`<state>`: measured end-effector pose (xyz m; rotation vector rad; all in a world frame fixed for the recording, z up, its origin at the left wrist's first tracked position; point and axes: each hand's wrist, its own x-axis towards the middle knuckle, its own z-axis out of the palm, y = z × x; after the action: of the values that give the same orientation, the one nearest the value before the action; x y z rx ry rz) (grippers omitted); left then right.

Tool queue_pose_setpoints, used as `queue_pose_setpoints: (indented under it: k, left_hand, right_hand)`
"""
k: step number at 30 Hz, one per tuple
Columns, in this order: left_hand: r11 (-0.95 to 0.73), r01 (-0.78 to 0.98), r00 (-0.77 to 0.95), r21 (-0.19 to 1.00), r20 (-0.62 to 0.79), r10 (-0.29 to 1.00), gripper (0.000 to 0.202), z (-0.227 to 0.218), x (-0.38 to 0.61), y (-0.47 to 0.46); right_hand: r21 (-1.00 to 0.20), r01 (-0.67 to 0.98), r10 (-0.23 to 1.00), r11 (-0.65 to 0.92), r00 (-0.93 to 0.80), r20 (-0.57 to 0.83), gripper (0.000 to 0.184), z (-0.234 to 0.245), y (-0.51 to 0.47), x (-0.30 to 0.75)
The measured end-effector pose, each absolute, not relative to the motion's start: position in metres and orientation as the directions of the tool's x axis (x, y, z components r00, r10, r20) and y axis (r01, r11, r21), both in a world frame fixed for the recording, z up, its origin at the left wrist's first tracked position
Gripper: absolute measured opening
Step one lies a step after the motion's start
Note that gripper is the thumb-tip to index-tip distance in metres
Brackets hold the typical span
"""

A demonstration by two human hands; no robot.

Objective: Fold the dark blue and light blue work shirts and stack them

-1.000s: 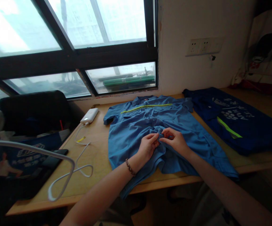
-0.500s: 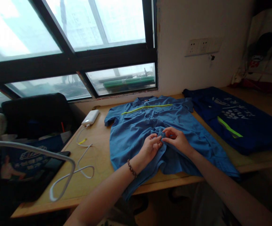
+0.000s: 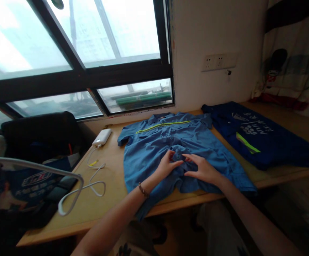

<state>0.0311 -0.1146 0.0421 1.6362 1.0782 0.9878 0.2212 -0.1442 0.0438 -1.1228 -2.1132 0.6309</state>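
Observation:
A blue short-sleeved shirt (image 3: pixel 146 156) with a yellow-green stripe across its chest lies front up, its lower hem reaching the table's near edge. Over the lower part of its button front is my left hand (image 3: pixel 167 166), thumb and fingers apart, fingertips at the bunched cloth. My right hand (image 3: pixel 204 170) faces it from the other side, also with thumb and fingers spread, the index fingertip close to the front strip. Between the two hands the cloth is gathered in folds. Whether the fingertips touch it, I cannot tell.
A dark blue garment (image 3: pixel 274 142) with white print lies on the wooden table (image 3: pixel 114 177) to the right. At left are a white power bank (image 3: pixel 101 137) and its looping white cable (image 3: pixel 83 185). A black bag (image 3: pixel 42 137) stands beyond the left edge; a window is behind.
My fingers have come off the pinched button and front strip, and both hands have spread open over the cloth. The camera view has shifted slightly.

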Motion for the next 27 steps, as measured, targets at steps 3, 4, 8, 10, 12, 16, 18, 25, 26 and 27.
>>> queue_pose_setpoints:
  k: [3, 4, 8, 10, 12, 16, 18, 25, 26, 27]
  left_hand:
    - [-0.433, 0.459, 0.459, 0.776, 0.211, 0.863, 0.06, 0.044, 0.008, -0.159]
    - [-0.495, 0.537, 0.483, 0.683, 0.233, 0.844, 0.065, 0.041, -0.001, -0.177]
    - [-0.544, 0.787, 0.493, 0.291, 0.233, 0.838, 0.054, 0.026, -0.045, -0.245]
    - [-0.544, 0.828, 0.513, 0.134, 0.21, 0.833, 0.049, 0.021, -0.069, -0.269]
    - [-0.541, 0.84, 0.525, 0.026, 0.205, 0.826, 0.05, 0.02, -0.094, -0.285]
    - [-0.466, 0.884, 0.454, -0.027, 0.279, 0.846, 0.047, 0.025, -0.13, -0.309]
    - [-0.419, 0.907, 0.371, 0.046, 0.385, 0.845, 0.042, 0.028, -0.138, -0.319]
    - [-0.398, 0.913, 0.299, 0.085, 0.521, 0.799, 0.027, 0.016, -0.144, -0.349]
    - [-0.401, 0.916, 0.341, 0.022, 0.484, 0.806, 0.025, 0.012, -0.144, -0.351]
    - [-0.4, 0.916, 0.371, -0.035, 0.451, 0.812, 0.027, 0.009, -0.143, -0.353]
  right_hand:
    - [-0.47, 0.723, 0.86, 0.506, -0.382, 0.339, 0.053, 0.028, -0.191, 0.252]
    - [-0.415, 0.767, 0.865, 0.489, -0.363, 0.347, 0.046, 0.022, -0.204, 0.267]
    - [-0.262, 0.865, 0.867, 0.428, -0.311, 0.388, 0.039, -0.001, -0.232, 0.337]
    - [-0.2, 0.902, 0.868, 0.383, -0.277, 0.413, 0.045, -0.008, -0.233, 0.37]
    - [-0.135, 0.934, 0.864, 0.33, -0.242, 0.441, 0.049, -0.01, -0.23, 0.395]
    - [-0.147, 0.958, 0.879, 0.246, -0.157, 0.451, 0.051, 0.008, -0.232, 0.417]
    - [-0.285, 0.926, 0.884, 0.247, -0.095, 0.458, 0.05, 0.027, -0.242, 0.42]
    - [-0.501, 0.812, 0.902, 0.299, -0.069, 0.427, 0.036, 0.043, -0.286, 0.448]
    - [-0.402, 0.862, 0.903, 0.307, -0.131, 0.408, 0.034, 0.037, -0.288, 0.447]
    - [-0.295, 0.897, 0.895, 0.328, -0.195, 0.401, 0.033, 0.032, -0.29, 0.442]
